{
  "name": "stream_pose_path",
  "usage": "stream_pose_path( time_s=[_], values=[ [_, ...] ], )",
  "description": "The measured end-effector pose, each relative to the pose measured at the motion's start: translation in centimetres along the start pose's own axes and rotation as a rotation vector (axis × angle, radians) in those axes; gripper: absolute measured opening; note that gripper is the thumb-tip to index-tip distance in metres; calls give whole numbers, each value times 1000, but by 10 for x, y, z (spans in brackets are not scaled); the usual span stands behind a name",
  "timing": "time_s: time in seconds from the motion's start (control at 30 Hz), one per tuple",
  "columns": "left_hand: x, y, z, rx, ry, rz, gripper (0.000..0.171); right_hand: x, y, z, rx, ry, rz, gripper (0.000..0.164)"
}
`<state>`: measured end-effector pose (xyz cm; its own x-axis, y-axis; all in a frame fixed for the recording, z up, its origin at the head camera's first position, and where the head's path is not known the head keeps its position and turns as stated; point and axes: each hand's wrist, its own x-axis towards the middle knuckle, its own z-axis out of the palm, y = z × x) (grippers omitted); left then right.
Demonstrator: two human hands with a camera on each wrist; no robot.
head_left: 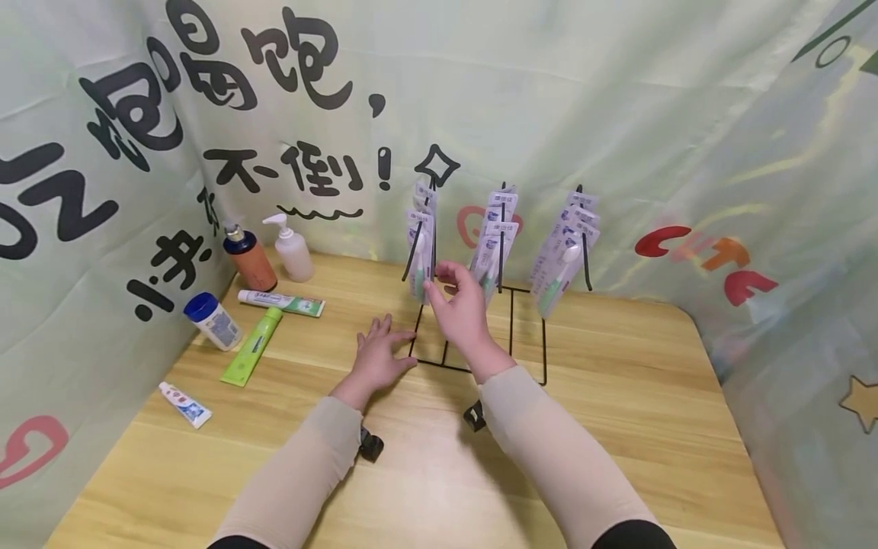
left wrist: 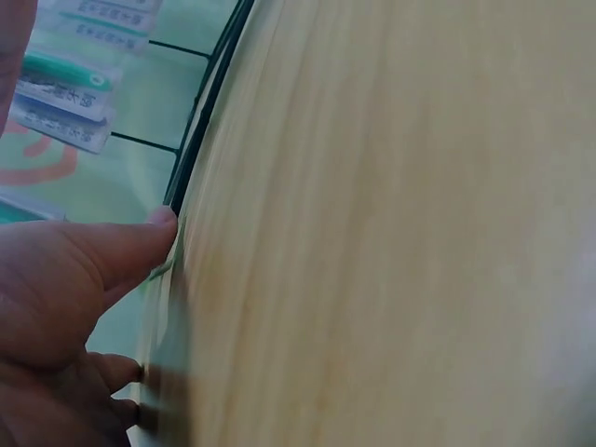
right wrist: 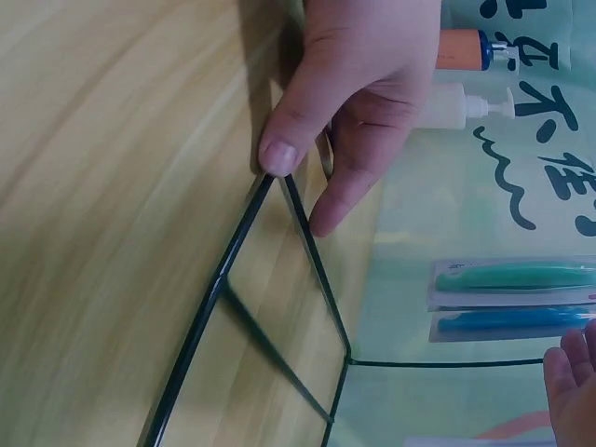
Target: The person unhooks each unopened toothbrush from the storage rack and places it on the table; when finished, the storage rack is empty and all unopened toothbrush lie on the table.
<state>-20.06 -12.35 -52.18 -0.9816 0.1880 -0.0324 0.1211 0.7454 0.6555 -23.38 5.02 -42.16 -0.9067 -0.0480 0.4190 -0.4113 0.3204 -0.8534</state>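
A black wire display rack (head_left: 513,324) stands on the wooden table, hung with three columns of toothbrush packs. My left hand (head_left: 379,357) rests with fingers spread at the rack's front left base corner; its thumb (right wrist: 281,156) touches the bar there. Raised over the base, my right hand (head_left: 461,306) has loosely bent fingers, with thumb and fingertips right at the edge of the left toothbrush packs (head_left: 421,255). Beside it hang the middle packs (head_left: 504,229), and farther right the right packs (head_left: 568,255). In the right wrist view only its fingers (right wrist: 564,382) show, at the right edge.
Left on the table are an orange pump bottle (head_left: 252,263), a pale pump bottle (head_left: 293,253), a white toothpaste tube (head_left: 281,303), a green tube (head_left: 252,349), a blue-capped bottle (head_left: 214,324) and a small tube (head_left: 185,405). A printed cloth (head_left: 617,114) hangs behind.
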Motion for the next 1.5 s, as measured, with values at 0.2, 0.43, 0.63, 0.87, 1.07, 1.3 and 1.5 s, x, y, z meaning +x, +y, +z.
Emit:
stream_pose_path(
  time_s=[0.2,0.43,0.63,0.87,1.07,1.3,1.5],
  values=[
    [1,2,2,8,12,-4,55,8,0,7,27,23,57,28],
    [1,0,3,12,26,-7,54,12,1,15,86,42,107,23],
    [1,-1,4,5,35,-9,54,16,0,20,84,55,107,16],
    [1,-3,6,4,45,-1,54,15,-2,19,89,100,96,12],
    [1,-3,7,4,54,3,53,6,-3,17,108,146,79,11],
    [1,-5,8,6,53,10,52,-7,-10,13,141,150,63,9],
    [1,-6,10,15,61,9,51,-14,-15,7,182,144,60,7]
  ],
)
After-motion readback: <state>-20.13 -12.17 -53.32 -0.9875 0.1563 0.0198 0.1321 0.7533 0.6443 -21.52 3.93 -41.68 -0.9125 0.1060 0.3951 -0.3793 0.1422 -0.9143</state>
